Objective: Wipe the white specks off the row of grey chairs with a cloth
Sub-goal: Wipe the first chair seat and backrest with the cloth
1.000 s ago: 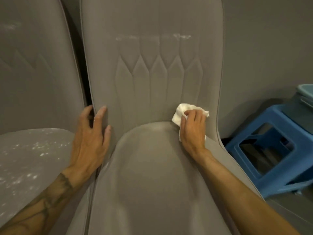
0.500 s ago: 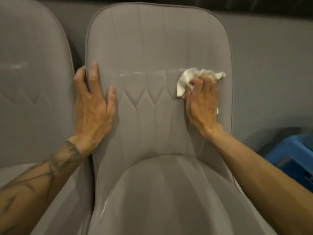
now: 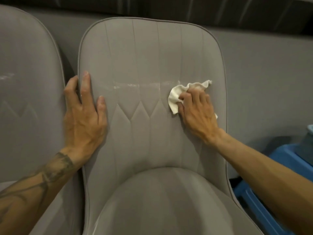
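From the head camera: a right hand [image 3: 197, 110] presses a bunched white cloth [image 3: 176, 97] to the grey chair [image 3: 152, 133] backrest at the right end of a white streak [image 3: 133, 85], while the left hand [image 3: 84, 114], spread wide, braces the backrest's left edge. A dry pass could smear the residue along the stitched seams. Beside it stand a second speckled chair [image 3: 25, 82], a grey wall [image 3: 262, 82] and a blue stool [image 3: 279, 167].

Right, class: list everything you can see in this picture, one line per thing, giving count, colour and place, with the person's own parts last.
Chair: one, grey, centre, backrest facing the camera.
Second chair: one, grey, left of the first, partly out of frame.
White streak: one line of specks, across the centre chair's backrest.
White marks: a few, on the second chair's backrest.
Cloth: one, white, crumpled, at the streak's right end.
Stool: one, blue, lower right.
Wall: grey, behind the chairs.
Left hand: flat on the centre chair's left edge.
Right hand: pressing the cloth against the backrest.
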Action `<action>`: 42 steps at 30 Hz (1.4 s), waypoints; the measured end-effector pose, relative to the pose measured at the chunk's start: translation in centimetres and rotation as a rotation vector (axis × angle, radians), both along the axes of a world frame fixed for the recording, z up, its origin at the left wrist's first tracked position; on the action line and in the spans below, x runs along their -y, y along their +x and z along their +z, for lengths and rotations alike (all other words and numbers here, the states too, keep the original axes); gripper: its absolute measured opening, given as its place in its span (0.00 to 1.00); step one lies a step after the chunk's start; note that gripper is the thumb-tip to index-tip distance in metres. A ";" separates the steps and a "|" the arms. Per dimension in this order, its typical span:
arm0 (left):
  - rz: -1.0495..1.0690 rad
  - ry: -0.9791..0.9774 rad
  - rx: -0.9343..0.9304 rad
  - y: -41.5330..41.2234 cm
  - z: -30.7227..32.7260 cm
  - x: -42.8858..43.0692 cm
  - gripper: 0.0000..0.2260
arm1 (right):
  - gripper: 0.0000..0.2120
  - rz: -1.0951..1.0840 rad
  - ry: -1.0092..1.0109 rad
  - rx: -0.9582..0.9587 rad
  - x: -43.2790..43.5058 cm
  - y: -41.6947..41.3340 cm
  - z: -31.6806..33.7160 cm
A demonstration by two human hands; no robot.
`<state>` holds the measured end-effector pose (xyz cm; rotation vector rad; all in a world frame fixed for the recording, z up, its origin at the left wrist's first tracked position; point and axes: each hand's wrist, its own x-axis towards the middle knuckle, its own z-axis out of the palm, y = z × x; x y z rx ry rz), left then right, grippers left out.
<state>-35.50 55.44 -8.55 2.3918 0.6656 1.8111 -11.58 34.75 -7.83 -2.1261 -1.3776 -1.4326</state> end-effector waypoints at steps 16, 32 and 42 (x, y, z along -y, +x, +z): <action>-0.017 0.013 0.034 0.5 -1.0 -0.8 0.27 | 0.13 -0.069 0.233 0.008 -1.5 3.3 8.5; 0.020 0.048 0.051 0.7 -0.9 -0.9 0.26 | 0.15 -0.209 0.462 -0.162 -1.1 4.1 9.7; 0.019 0.062 0.080 0.9 -1.3 -2.0 0.26 | 0.09 -0.186 0.154 -0.103 5.3 0.2 -5.6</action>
